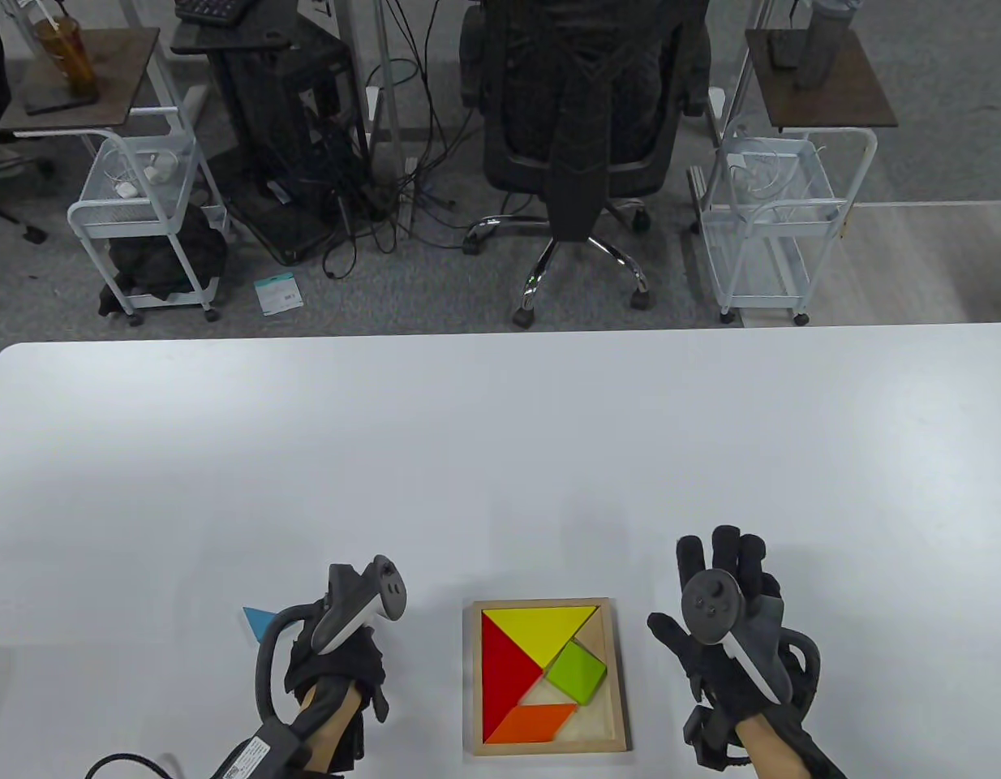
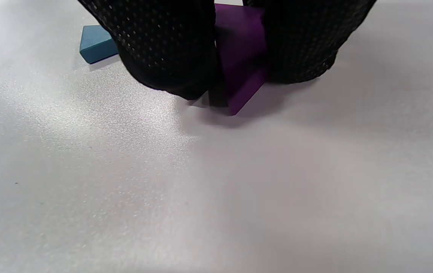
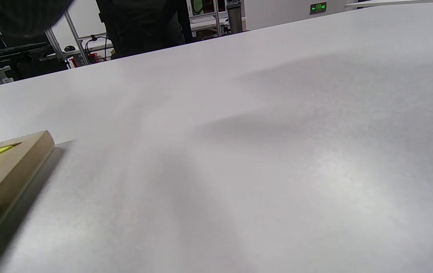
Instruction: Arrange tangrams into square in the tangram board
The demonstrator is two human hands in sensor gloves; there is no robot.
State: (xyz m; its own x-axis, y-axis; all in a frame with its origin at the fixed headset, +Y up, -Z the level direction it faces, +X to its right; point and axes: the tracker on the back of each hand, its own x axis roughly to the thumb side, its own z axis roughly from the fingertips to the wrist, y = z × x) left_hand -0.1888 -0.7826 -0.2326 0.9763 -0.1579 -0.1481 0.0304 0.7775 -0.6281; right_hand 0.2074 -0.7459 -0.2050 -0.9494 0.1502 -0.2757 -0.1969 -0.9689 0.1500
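Observation:
The wooden tangram board (image 1: pixel 617 673) lies near the table's front edge and holds a yellow triangle (image 1: pixel 537 623), a red triangle (image 1: pixel 507 670), a green square (image 1: pixel 577 672) sitting tilted, and an orange parallelogram (image 1: pixel 534 721). To the board's left, my left hand (image 1: pixel 338 661) curls down over the table; in the left wrist view its fingers (image 2: pixel 171 49) pinch a purple piece (image 2: pixel 241 57) that touches the tabletop. A blue triangle (image 1: pixel 259 621) lies just left of that hand, the same blue triangle (image 2: pixel 96 44) showing in the left wrist view. My right hand (image 1: pixel 723 600) hovers right of the board with fingers spread, holding nothing.
The board's wooden corner (image 3: pixel 15 163) shows at the left of the right wrist view. Beyond the table's far edge stand an office chair (image 1: pixel 577 122) and two white wire carts (image 1: pixel 148 219).

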